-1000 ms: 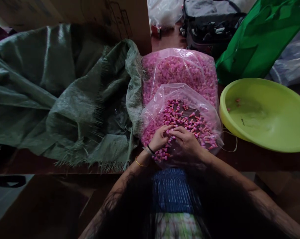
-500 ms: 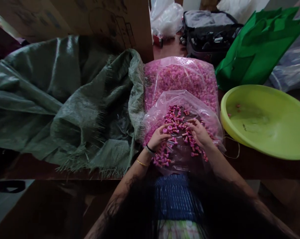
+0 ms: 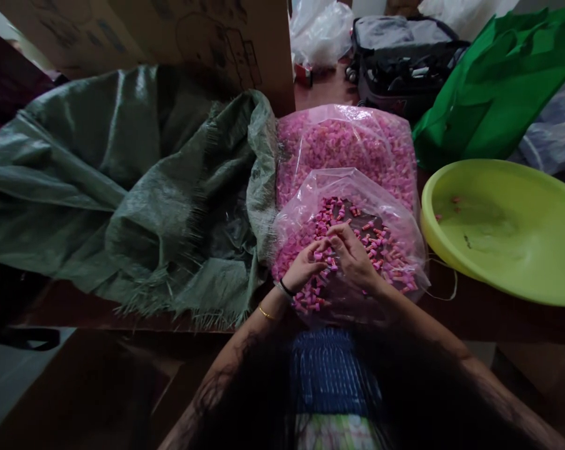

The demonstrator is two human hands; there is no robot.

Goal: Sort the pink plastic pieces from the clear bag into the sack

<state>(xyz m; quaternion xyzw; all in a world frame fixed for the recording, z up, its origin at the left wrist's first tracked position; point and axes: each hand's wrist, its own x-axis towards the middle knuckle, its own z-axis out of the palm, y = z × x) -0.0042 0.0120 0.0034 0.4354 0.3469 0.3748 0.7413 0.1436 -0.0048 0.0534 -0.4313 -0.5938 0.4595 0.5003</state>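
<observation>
Small pink plastic pieces with orange-red stems (image 3: pixel 395 253) lie loose in the mouth of a clear plastic bag (image 3: pixel 350 180). My left hand (image 3: pixel 305 270) is curled over the pile, its thumb and fingers closed around a few pink pieces (image 3: pixel 320 255). Close against its fingertips is my right hand (image 3: pixel 354 257), fingers bent together in a pinch. Whatever sits between the right fingertips is hidden by the hand. More pieces lie below my left hand and to the right of my right hand.
A full bag of pink pieces (image 3: pixel 352 134) stands behind. To the right are a yellow-green basin (image 3: pixel 512 250) with a few pieces in it and a green bag (image 3: pixel 493 94). Green woven sacking (image 3: pixel 155 206) covers the left side, before a cardboard box (image 3: pixel 207 44). An open suitcase (image 3: pixel 404 62) lies farther back.
My right hand has moved left to meet my left hand, and its fingers have closed. Loose pieces now lie spread on the right side of the bag. My left hand stays nearly in place.
</observation>
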